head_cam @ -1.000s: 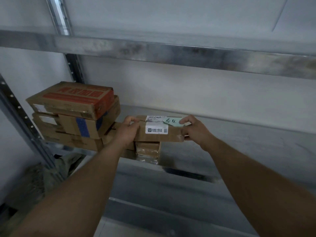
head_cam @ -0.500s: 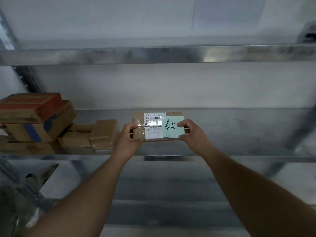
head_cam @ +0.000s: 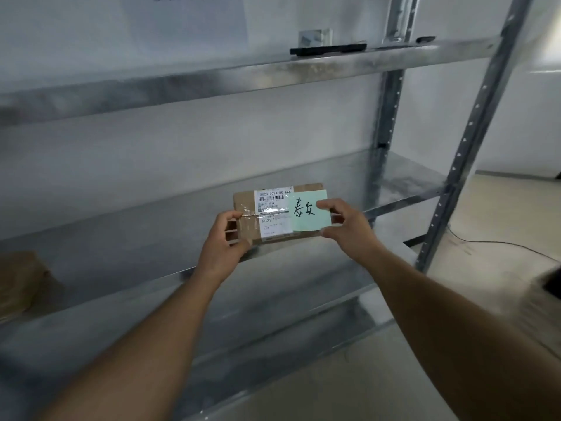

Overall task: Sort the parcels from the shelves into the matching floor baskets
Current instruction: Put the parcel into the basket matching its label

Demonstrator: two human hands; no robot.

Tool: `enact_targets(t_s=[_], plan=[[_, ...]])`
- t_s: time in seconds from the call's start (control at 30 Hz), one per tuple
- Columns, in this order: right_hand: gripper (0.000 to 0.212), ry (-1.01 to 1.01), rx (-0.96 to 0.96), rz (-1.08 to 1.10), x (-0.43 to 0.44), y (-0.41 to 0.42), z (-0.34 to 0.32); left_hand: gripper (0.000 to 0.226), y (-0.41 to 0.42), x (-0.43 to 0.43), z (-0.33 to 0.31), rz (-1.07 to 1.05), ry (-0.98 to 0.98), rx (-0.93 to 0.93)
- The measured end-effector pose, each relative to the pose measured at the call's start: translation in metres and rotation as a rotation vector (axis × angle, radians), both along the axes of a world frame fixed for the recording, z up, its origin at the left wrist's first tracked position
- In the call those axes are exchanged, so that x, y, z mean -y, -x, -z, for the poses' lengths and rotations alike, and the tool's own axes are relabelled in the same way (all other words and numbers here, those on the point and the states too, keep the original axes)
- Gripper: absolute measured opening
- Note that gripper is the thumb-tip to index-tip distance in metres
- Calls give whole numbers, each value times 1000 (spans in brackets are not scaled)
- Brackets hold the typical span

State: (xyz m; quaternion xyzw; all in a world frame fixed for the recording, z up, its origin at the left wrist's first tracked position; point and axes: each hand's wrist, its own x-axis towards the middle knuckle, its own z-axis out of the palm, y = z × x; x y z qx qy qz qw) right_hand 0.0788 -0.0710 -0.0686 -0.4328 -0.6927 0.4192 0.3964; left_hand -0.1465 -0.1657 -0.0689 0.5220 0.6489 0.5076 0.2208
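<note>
A small brown cardboard parcel (head_cam: pixel 246 205) is held up in front of the middle shelf, its top face tilted toward me. It carries a white shipping label (head_cam: pixel 274 214) and a pale green note (head_cam: pixel 308 215) with handwritten characters. My left hand (head_cam: pixel 223 243) grips the parcel's left end, thumb on top. My right hand (head_cam: pixel 346 224) pinches the right end, thumb on the green note. No floor basket is in view.
A metal rack's middle shelf (head_cam: pixel 394 189) lies behind the parcel, with the upper shelf (head_cam: pixel 212 83) above and grey uprights (head_cam: pixel 473 126) at the right. Another brown parcel (head_cam: pixel 21 278) sits at the far left. A dark cable (head_cam: pixel 485 241) runs over the beige floor.
Both hands lifted the parcel off the pile at the left and tilted its labelled face toward me. My view swung right, so the stacked boxes have slid out of sight.
</note>
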Motion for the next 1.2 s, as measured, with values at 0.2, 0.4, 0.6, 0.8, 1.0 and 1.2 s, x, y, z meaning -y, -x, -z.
enact_targets(t_s=[0.2, 0.4, 0.6, 0.8, 1.0, 1.2], plan=[[51, 61, -62, 176, -5, -101, 15, 48, -90, -44, 8, 151, 8, 2], [49, 83, -104, 370, 2, -191, 34, 45, -180, -82, 25, 312, 34, 48], [50, 108, -89, 579, 4, -273, 59, 44, -275, -112, 50, 434, 74, 193], [51, 150, -65, 782, -8, -352, 70, 46, -367, -167, 55, 602, 120, 186], [52, 182, -109, 951, -51, -425, 69, 48, -457, -242, 59, 756, 148, 180], [51, 188, -129, 1042, -108, -495, 60, 44, -537, -318, 58, 873, 134, 152]])
